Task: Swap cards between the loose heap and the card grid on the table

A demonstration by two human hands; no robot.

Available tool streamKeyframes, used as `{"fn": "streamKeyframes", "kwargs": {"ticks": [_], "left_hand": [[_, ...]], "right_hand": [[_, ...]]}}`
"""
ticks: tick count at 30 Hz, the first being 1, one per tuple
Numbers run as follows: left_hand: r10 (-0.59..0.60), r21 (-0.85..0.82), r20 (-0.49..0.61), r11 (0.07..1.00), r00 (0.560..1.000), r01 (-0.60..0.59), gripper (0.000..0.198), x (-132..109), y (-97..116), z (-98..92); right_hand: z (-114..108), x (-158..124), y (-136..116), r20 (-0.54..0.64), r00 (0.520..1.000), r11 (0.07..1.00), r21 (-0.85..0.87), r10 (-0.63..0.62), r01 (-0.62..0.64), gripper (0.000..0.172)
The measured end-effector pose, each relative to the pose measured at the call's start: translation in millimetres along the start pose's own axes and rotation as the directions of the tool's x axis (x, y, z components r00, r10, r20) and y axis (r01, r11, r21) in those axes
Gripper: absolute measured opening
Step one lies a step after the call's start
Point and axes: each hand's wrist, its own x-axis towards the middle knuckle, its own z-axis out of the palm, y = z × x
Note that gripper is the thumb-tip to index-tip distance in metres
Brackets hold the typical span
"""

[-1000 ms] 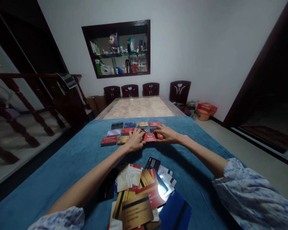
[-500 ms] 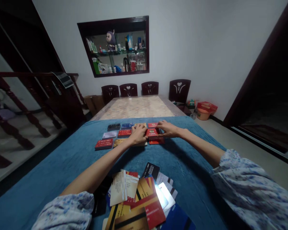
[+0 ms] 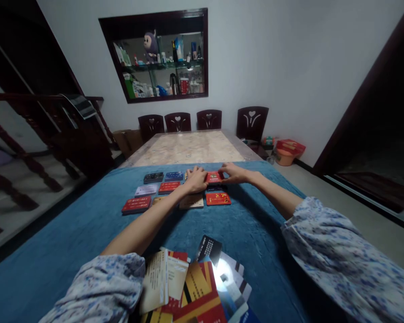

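A red card [image 3: 214,177] is gripped at its two short sides, over the far end of the right-hand column of card stacks. My left hand [image 3: 195,180] is closed on its left edge, and my right hand [image 3: 234,173] pinches its right edge. Whether the card rests on the stack beneath is unclear. Just nearer to me lies a dark card stack [image 3: 217,188], partly covered, then a red-and-gold card stack [image 3: 218,198]. Left of these are a cream card stack [image 3: 191,202], a red card stack [image 3: 169,187] and a blue card stack [image 3: 173,176]. My left hand partly hides a stack behind it.
Close to me, loose cards [image 3: 195,282] overlap in a fanned heap on the blue cloth [image 3: 256,251]. Farther left stand black [image 3: 153,177], lilac [image 3: 146,190] and red front [image 3: 136,205] card stacks. Beyond the cloth, the bare tabletop [image 3: 191,148] reaches toward several chairs.
Both hands have moved away from me with the red card, toward the column's far end. The red-and-gold and dark stacks show more now. The camera view has shifted slightly.
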Motion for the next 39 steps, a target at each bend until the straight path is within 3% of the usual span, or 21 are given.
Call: {"fn": "streamKeyframes", "kwargs": {"ticks": [8, 17, 39], "left_hand": [[-0.044, -0.003, 0.019, 0.999, 0.999, 0.044, 0.027, 19.7, -1.2, -1.7], [-0.055, -0.01, 0.051, 0.998, 0.997, 0.055, 0.028, 43.7, -7.3, 10.8], [-0.044, -0.018, 0.185, 0.999, 0.982, 0.048, 0.021, 57.3, -12.7, 11.0]], "right_hand": [[1.8, 15.6, 13.6, 0.009, 1.0, 1.0, -0.026, -0.001, 0.002, 0.029], [8.6, 33.3, 27.2, 0.063, 0.995, 0.997, -0.023, 0.072, -0.071, 0.023], [16.0, 41.7, 23.0, 0.144, 0.984, 0.994, 0.016, 0.109, -0.112, 0.019]]}}
